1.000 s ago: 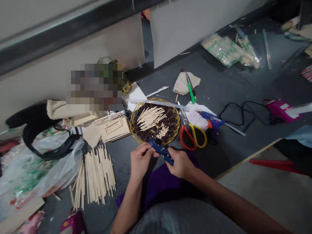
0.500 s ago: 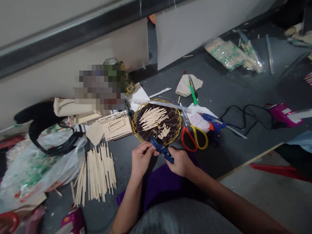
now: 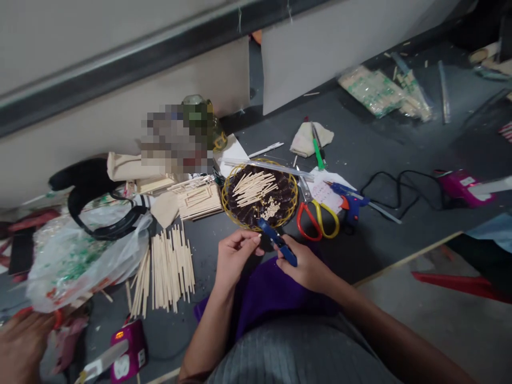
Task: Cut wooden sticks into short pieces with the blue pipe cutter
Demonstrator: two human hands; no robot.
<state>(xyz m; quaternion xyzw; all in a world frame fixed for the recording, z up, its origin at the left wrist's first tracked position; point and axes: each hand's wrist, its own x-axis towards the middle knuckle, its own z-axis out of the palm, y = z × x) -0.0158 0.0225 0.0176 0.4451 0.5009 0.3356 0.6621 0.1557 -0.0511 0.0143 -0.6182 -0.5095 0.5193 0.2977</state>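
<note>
My right hand is wrapped round a blue hand cutter, its head pointing up and left. Close by on the left, my left hand pinches a small pale stick piece between thumb and forefinger, slightly apart from the cutter. Just beyond both hands lies a dark woven basket with a yellow rim. Inside it are a heap of short wooden sticks and a small pile of tiny cut bits. Scissors with red and yellow handles lie beside the basket.
Long sticks lie left of my hands, near a plastic bag. A blue glue gun rests at right on paper. Another person's hand is at the lower left, near a magenta device. A green-handled cutter lies farther back.
The cutter has moved right, away from my left fingers, and the stick piece now shows in their pinch. Another person's hand has come in at lower left. The view has shifted slightly.
</note>
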